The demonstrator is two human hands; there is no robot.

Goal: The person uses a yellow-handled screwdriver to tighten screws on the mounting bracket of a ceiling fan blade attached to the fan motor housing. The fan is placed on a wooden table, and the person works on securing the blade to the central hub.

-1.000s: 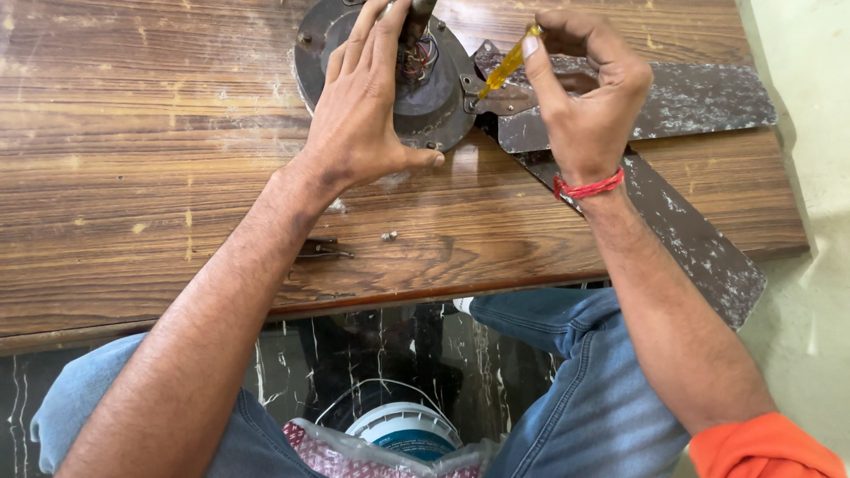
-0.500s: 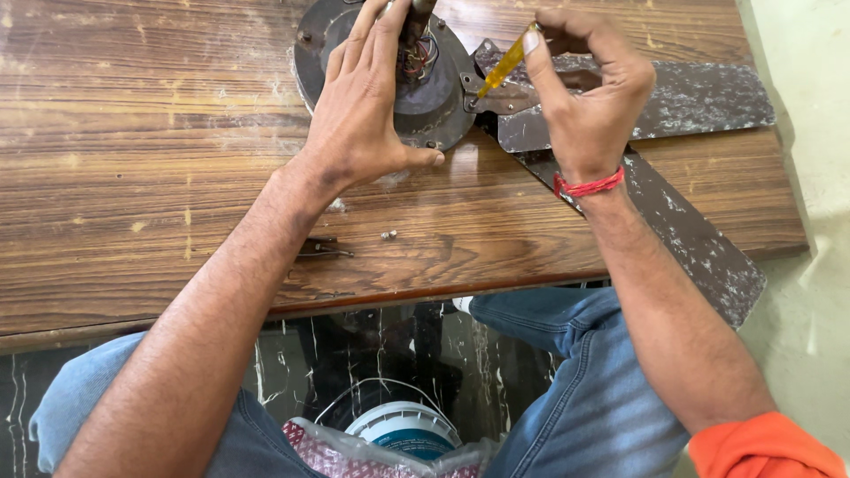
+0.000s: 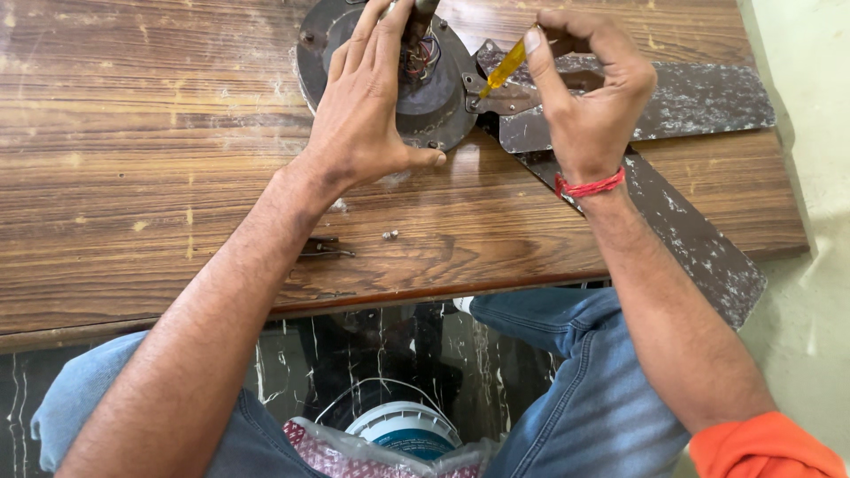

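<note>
Lying on the far side of a wooden table is one ceiling fan motor, round and dark, with two dusty fan blades showing: one runs off to the right, the other slants toward the near right and hangs past the table edge. One yellow-handled screwdriver points down at the metal bracket where a blade meets the motor.

The left hand lies flat and open over the motor, fingers spread and stretched toward the far side, thumb out to the right with its tip on the table by the motor's near rim. It presses on the housing without gripping it. The right hand is curled closed around the screwdriver's handle, pinching it between thumb and fingertips, and one red thread band circles its wrist.

Nearer on the table, close beside the left forearm, sit one small screw and one small dark metal piece, a little apart from each other. Below the table edge, between the person's two jean-clad knees, one white bucket stands on the dark marbled floor.
</note>
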